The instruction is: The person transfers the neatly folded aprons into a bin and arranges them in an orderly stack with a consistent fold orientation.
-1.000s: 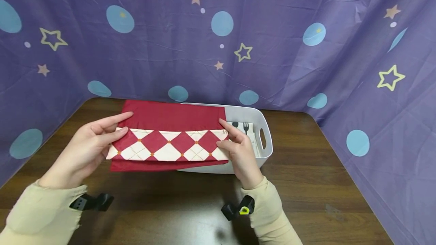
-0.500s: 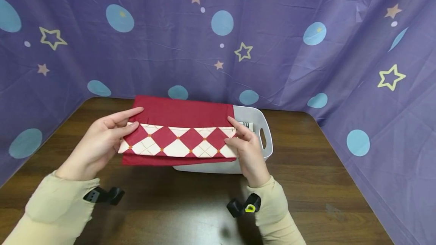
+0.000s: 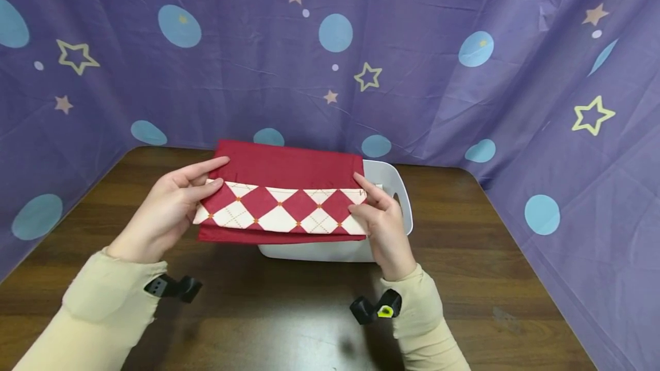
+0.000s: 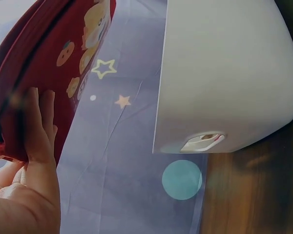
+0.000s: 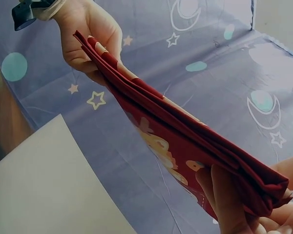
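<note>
A folded red cloth (image 3: 289, 164) with a band of cream and red diamonds is held up in front of me, above the table. My left hand (image 3: 164, 210) pinches its left edge, thumb on the diamond band and fingers behind. At the opposite edge my right hand (image 3: 385, 228) grips it the same way. The right wrist view shows several layers along the cloth's side (image 5: 151, 105). Cartoon prints on its underside (image 4: 63, 73) appear in the left wrist view. Behind and below the cloth stands a white plastic bin (image 3: 319, 252), largely covered by it.
The bin has a handle hole (image 4: 203, 141) in its end wall. It stands on a dark wooden table (image 3: 454, 279). A purple curtain (image 3: 412, 96) with stars and circles encloses the table's back and sides.
Both hands have carried the folded cloth to the right and slightly up, farther over the bin. The white printed cloth inside the bin, visible earlier, is now almost wholly hidden.
</note>
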A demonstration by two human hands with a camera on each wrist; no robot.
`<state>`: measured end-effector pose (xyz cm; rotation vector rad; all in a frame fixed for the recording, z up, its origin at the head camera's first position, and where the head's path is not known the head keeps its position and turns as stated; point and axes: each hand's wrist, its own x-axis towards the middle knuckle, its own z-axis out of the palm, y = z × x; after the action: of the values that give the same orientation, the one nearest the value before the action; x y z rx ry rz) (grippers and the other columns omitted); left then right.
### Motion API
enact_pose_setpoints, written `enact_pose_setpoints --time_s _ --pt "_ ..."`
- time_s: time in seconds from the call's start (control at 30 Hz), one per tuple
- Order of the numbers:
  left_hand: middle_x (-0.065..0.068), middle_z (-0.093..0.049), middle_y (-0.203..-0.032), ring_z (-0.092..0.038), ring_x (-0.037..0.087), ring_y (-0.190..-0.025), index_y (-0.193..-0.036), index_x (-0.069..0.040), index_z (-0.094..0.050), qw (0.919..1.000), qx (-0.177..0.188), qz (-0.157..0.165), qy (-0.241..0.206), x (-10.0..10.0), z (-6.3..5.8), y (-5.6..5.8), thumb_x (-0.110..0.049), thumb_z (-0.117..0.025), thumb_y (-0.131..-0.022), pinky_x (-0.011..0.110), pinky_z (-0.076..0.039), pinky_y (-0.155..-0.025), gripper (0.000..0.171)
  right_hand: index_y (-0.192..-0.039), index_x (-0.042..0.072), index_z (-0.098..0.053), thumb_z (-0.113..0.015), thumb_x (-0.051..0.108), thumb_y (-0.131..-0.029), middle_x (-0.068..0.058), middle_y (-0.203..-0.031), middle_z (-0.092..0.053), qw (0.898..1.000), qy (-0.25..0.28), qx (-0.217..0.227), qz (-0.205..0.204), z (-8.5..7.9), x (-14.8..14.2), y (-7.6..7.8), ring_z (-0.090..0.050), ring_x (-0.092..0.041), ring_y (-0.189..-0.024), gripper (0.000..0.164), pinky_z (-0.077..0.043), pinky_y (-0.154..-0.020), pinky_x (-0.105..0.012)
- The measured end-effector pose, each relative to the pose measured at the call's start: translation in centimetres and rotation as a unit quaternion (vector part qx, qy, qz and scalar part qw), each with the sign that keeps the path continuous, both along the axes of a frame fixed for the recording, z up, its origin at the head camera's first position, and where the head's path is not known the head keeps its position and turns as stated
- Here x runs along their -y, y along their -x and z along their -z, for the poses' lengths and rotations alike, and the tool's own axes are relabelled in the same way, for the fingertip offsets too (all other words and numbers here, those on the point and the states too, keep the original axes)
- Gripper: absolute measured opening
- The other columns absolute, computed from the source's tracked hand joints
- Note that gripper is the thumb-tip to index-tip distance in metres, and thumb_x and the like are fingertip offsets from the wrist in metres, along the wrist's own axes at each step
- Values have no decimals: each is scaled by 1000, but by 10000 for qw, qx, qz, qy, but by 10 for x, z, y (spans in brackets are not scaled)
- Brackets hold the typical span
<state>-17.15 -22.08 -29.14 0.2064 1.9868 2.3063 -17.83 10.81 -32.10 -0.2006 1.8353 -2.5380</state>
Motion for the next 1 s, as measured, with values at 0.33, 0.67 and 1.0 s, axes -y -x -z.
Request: enact_pose_setpoints --time_s 0.33,0.67,1.0 --pt "-5 -66 -102 -68 7 -88 -153 -10 -38 9999 132 48 97 -11 0 6 -12 -63 -97 21 -58 -71 61 -143 11 -52 -53 -9 -86 -4 -106 -65 9999 -153 21 64 0 -10 3 -68 -13 -84 61 -55 -69 -22" --pt "-6 -65 -96 -68 6 -81 -154 -7 -35 9996 223 49 160 -23 -4 11 -10 -61 -97 20 -57 -67 62 -142 10 -54 -54 -9 -86 -8 -113 -65 9984 -533 0 197 -4 -18 8 -67 -12 -90 59 -55 -75 -23" --pt "-6 -66 -96 -69 6 -77 -153 -7 -36 9988 164 151 439 -35 -5 20 -8 -57 -98 21 -57 -65 59 -145 9 -51 -53 -9 -87 -20 -133 -58 9952 -968 28 124 -8 -33 14 -66 -10 -97 60 -54 -81 -21"
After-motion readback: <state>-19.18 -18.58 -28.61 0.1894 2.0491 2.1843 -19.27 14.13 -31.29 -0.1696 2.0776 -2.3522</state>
